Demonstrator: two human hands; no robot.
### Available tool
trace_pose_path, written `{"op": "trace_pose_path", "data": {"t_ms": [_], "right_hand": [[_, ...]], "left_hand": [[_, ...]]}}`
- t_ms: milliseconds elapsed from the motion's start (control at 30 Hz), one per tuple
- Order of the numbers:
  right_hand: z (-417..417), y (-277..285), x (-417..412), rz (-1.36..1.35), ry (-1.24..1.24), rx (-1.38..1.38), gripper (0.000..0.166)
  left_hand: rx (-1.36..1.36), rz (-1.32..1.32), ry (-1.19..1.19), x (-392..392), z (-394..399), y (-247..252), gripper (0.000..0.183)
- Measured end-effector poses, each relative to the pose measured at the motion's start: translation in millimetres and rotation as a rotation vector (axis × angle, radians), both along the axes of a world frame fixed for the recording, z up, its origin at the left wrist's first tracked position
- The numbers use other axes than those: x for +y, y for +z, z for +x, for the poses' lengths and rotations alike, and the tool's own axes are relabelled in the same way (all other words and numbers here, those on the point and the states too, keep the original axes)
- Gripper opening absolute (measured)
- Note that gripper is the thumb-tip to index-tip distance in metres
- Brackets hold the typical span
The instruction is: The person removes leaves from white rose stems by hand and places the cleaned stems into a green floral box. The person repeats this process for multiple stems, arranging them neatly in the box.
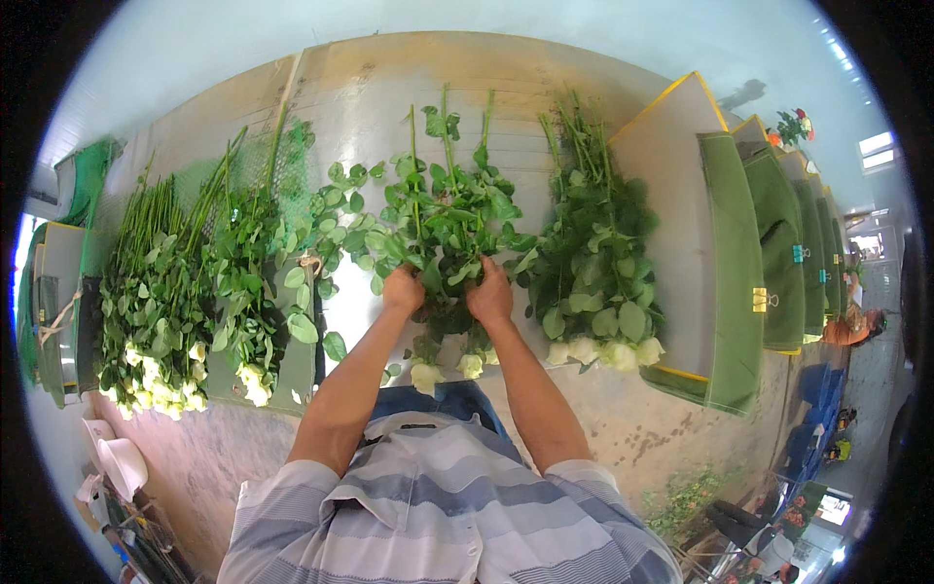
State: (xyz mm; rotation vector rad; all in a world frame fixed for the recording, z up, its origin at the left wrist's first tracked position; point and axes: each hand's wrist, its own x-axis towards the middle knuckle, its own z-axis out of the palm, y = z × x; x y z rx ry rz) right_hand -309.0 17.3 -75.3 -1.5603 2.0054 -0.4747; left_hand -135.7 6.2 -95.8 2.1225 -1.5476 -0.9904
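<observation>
Right in front of me lies a small group of white roses (427, 376), their leafy stems (446, 191) pointing away across the table. My left hand (403, 290) and my right hand (490, 293) grip these stems from both sides, just above the blooms; leaves hide the fingertips. To the right rests a bunch of white roses (616, 354) with its foliage, apart from my hands. On the left are a large pile of white roses (153, 383) and a smaller bunch (255, 383), on green netting (292, 190) and dark green cloth. Loose leaves (336, 347) lie near my left forearm.
A row of green cloth-covered dividers (737, 270) with yellow edges and binder clips (764, 300) stands at the right. White basins (120, 463) sit on the left. Leafy cuttings (686, 504) lie on the floor. Another person (854, 326) in orange is at the far right.
</observation>
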Motion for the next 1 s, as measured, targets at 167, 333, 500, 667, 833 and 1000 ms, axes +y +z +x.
{"op": "trace_pose_path", "data": {"t_ms": [167,333,500,667,833,1000], "right_hand": [[18.3,6.9,-0.2,0.086,0.091,-0.197,0.059],[13.1,2.8,10.8,-0.119,0.255,-0.19,0.053],[-50.9,105.1,-12.6,0.095,0.22,-0.274,0.059],[-132.0,219.5,-38.5,-0.308,0.175,0.542,0.051],[-223.3,165.5,-20.3,0.068,0.174,0.801,0.064],[-257.5,130.9,-22.7,0.303,0.132,0.524,0.061]], "left_hand": [[-0.134,0.115,-0.075,-4.8,6.7,-41.2,0.027],[0.401,0.086,-0.202,-5.7,-27.5,49.1,0.036],[0.696,0.039,-0.188,-7.8,-29.2,107.0,0.032],[0.884,0.067,0.092,2.9,31.2,103.0,0.031],[0.512,-0.206,0.261,43.9,129.9,73.1,0.031],[-0.065,-0.512,0.532,90.3,270.5,85.3,0.026]]}}
